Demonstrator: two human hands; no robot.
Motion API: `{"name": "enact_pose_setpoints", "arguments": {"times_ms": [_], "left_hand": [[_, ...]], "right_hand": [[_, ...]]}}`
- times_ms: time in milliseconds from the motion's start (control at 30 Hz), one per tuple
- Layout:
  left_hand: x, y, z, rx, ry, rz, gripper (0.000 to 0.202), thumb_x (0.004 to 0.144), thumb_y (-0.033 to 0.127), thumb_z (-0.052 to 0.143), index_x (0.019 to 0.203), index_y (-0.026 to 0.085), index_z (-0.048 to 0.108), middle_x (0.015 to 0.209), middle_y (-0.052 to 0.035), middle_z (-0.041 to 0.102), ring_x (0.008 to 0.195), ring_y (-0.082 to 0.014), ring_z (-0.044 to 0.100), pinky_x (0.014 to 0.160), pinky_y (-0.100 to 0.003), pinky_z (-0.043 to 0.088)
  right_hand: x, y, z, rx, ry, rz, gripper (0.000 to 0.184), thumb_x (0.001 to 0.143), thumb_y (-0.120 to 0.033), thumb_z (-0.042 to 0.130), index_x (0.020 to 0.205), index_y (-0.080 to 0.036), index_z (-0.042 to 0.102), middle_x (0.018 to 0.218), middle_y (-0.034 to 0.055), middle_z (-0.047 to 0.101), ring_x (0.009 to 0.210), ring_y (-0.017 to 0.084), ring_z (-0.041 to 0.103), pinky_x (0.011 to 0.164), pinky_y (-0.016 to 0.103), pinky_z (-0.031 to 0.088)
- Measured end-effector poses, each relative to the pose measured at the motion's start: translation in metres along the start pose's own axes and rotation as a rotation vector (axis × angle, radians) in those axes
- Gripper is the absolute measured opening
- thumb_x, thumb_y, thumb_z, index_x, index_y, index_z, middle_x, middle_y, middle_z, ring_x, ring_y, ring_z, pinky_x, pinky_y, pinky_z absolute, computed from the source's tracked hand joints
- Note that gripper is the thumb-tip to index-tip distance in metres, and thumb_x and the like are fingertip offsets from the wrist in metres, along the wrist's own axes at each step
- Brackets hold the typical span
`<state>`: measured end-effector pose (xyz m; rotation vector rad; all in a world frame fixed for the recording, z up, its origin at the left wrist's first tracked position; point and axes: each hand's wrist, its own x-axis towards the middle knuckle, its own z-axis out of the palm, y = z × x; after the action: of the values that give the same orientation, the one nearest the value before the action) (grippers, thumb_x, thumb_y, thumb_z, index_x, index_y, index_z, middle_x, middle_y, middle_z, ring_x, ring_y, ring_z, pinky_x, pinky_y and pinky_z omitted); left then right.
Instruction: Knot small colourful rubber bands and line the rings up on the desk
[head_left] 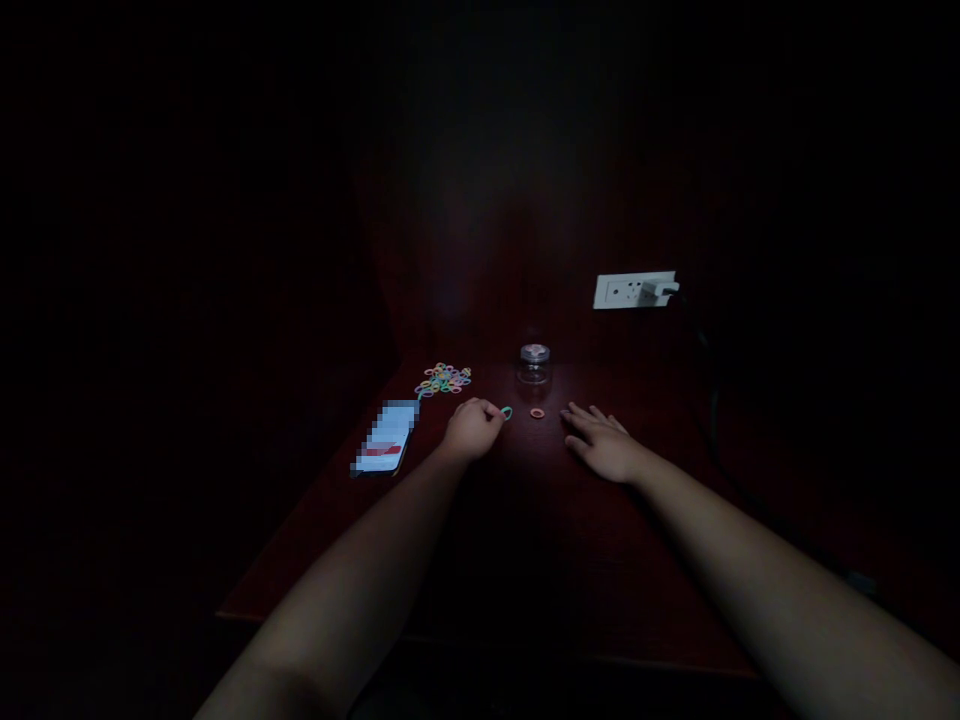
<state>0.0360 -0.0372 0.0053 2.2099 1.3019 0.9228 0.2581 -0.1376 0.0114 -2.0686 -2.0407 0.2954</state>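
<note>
Between the thumb and fingers of my left hand [474,428] is a small green hair tie [507,413], pinched at its left side. My right hand [604,446] lies palm down on the dark red table [540,560], fingers stretched out and holding nothing. A pink hair tie [537,413] lies on the tabletop between the two hands. Behind it stands a clear jar [534,368] with its lid on. A loose heap of colourful hair ties [445,379] rests beyond my left hand, toward the back left.
A lit phone [387,438] lies left of my left forearm, near the table's left edge. On the back wall is a white socket panel [634,290] with a plug [663,289] in it. A dark cable [712,400] hangs down at the right. The surroundings are very dark.
</note>
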Motion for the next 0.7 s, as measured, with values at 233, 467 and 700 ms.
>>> {"name": "enact_pose_setpoints", "arguments": {"times_ms": [233, 467, 700], "left_hand": [[0.0, 0.0, 0.001, 0.036, -0.033, -0.038, 0.02, 0.077, 0.035, 0.057, 0.077, 0.017, 0.067, 0.087, -0.0065, 0.064, 0.076, -0.0159, 0.055, 0.071, -0.026, 0.041], [-0.001, 0.004, -0.001, 0.094, -0.052, -0.062, 0.021, 0.078, 0.036, 0.057, 0.08, 0.018, 0.068, 0.094, -0.0065, 0.067, 0.085, -0.0167, 0.059, 0.078, -0.025, 0.043], [-0.003, 0.008, -0.002, 0.088, -0.055, -0.088, 0.022, 0.077, 0.039, 0.059, 0.078, 0.019, 0.068, 0.091, -0.0062, 0.067, 0.085, -0.0174, 0.06, 0.078, -0.026, 0.044]], "right_hand": [[0.002, -0.001, -0.001, -0.049, 0.006, 0.044, 0.061, 0.089, -0.039, 0.036, 0.144, -0.014, 0.028, 0.151, 0.0067, 0.021, 0.139, 0.031, 0.016, 0.112, 0.048, 0.018], [0.004, 0.006, -0.001, -0.066, 0.014, 0.101, 0.06, 0.089, -0.039, 0.035, 0.144, -0.015, 0.028, 0.151, 0.0057, 0.021, 0.139, 0.031, 0.016, 0.111, 0.049, 0.018], [0.005, 0.015, -0.002, -0.083, 0.028, 0.194, 0.059, 0.089, -0.038, 0.033, 0.144, -0.016, 0.028, 0.152, 0.0055, 0.02, 0.138, 0.033, 0.017, 0.109, 0.055, 0.019]]}}
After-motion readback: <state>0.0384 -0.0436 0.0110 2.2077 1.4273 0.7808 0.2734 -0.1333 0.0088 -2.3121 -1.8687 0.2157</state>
